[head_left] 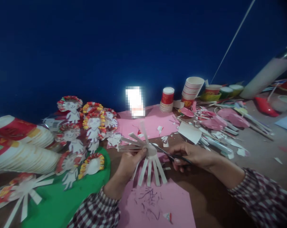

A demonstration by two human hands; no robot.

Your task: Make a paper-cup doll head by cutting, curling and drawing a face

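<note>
My left hand [131,163] pinches a paper cup cut into strips [151,151], its white strips splayed out around the round base. In my right hand [193,155] is a pair of dark scissors [163,151], fingers wrapped round the handles. The blades reach to the right side of the cut cup and seem to touch it; whether they are parted I cannot tell. Below the hanging strips lies a pink sheet [162,202] with dark scribbles and a small printed scrap. To the left, several paper figures [94,122] with red and yellow curled rims stand near a green round board [60,202].
Stacked paper cups [22,155] lie on their sides at the left. At the back are a red cup [167,96], a taller cup stack [193,88] and another pink sheet [150,122]. Pink and white paper scraps [214,123] and sticks cover the right side. A blue wall [134,41] rises behind.
</note>
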